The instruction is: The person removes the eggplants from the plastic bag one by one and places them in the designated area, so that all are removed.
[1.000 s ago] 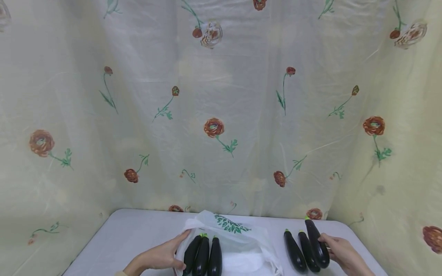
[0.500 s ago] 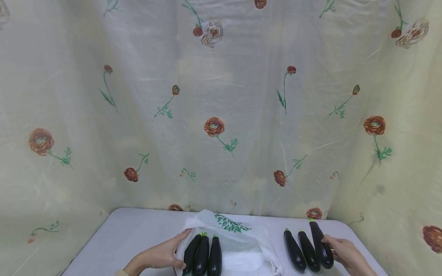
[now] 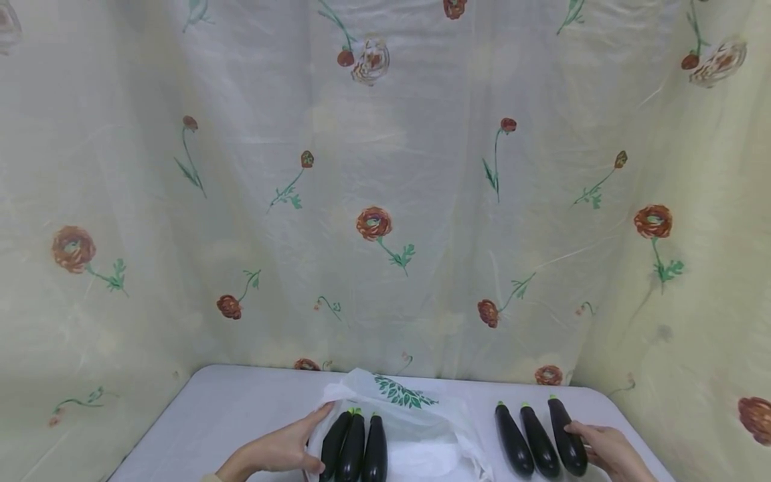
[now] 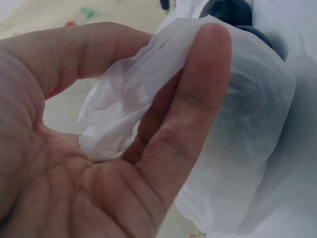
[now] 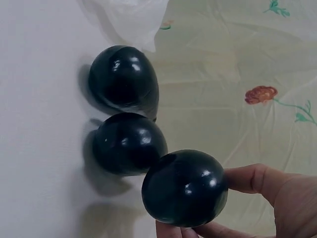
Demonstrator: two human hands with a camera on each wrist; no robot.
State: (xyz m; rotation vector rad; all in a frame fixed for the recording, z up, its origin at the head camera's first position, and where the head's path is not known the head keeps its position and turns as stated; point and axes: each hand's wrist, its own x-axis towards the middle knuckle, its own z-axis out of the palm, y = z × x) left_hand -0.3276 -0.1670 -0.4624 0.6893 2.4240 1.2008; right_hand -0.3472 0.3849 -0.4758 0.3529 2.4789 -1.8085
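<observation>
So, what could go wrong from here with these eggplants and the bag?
The glossy rightmost eggplant could slip from the right hand, which holds it by its side. It might also knock the neighbouring eggplant, close beside it, and set that rolling. And the thin bag could sag shut if the left hand lets go of its edge.

I'm counting six: the right hand is gripping one eggplant, two loose eggplants are lying left of that grip, three bagged eggplants are lying beside the left hand, which is pinching one bag on one table.
</observation>
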